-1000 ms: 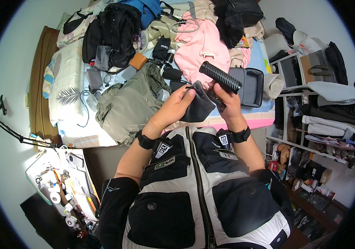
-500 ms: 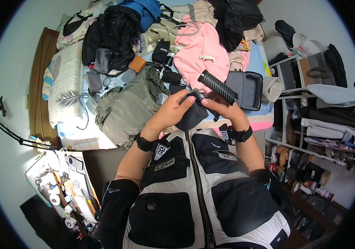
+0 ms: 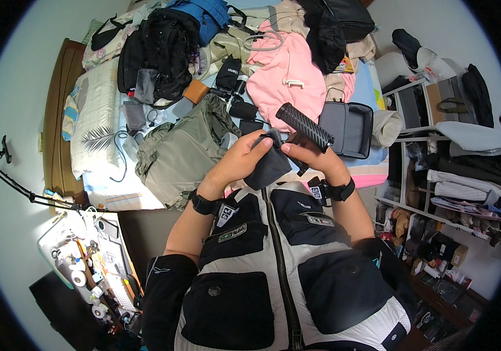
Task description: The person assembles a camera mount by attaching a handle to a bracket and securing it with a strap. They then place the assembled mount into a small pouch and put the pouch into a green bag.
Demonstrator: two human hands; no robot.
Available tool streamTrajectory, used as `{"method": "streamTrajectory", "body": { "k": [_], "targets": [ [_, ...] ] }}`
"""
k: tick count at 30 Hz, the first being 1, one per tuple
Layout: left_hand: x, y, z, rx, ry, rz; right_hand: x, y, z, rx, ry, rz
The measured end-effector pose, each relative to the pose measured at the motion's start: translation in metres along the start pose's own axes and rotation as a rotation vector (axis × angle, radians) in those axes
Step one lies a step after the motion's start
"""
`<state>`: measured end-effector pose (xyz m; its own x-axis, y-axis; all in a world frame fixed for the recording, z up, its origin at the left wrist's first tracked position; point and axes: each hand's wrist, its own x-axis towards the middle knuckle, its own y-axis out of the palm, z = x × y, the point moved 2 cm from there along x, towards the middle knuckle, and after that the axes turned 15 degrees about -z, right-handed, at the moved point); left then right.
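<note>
In front of my chest hangs a dark grey drawstring-like pouch [image 3: 267, 169], its gathered top between my two thumbs. My left hand [image 3: 241, 157] is closed on the pouch's left side near the top. My right hand [image 3: 320, 161] is closed too, its thumb tip against the pouch's upper edge. A black tube with a slanted woven pattern [image 3: 305, 127] lies tilted across the fingers of my right hand and appears to be held by them. A short black strap end [image 3: 302, 169] hangs below that hand. The fingers behind the pouch are hidden.
The bed ahead holds an olive garment [image 3: 183, 155], a pink garment [image 3: 288, 73], an open grey case [image 3: 347, 128], a black backpack [image 3: 171, 52] and an orange-brown box [image 3: 196, 92]. A cluttered desk [image 3: 119, 234] stands left, loaded shelves [image 3: 431, 128] right.
The pouch and both hands have shifted very slightly, and the tube's upper end has moved a little left. My grip looks the same.
</note>
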<state>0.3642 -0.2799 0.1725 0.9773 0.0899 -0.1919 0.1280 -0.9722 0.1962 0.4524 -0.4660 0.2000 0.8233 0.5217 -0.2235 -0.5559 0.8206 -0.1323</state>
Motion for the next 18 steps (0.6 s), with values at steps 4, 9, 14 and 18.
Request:
{"method": "streamTrajectory", "body": {
  "k": [4,9,14,18],
  "targets": [
    [0.0016,0.0000,-0.0018,0.005,0.020,0.012,0.0022,-0.0009,-0.0007,0.027,0.014,0.017],
    [0.0007,0.0025,-0.0045,-0.035,-0.012,0.009,0.0027,-0.0036,-0.0001,0.042,-0.004,0.027],
    [0.0017,0.0031,-0.0052,0.002,0.000,-0.005,0.0047,-0.0041,-0.0011,0.037,-0.044,0.020],
    [0.0029,0.0021,-0.0043,0.036,0.015,-0.006,0.0059,-0.0043,-0.0006,0.042,-0.053,0.033]
  ]
}}
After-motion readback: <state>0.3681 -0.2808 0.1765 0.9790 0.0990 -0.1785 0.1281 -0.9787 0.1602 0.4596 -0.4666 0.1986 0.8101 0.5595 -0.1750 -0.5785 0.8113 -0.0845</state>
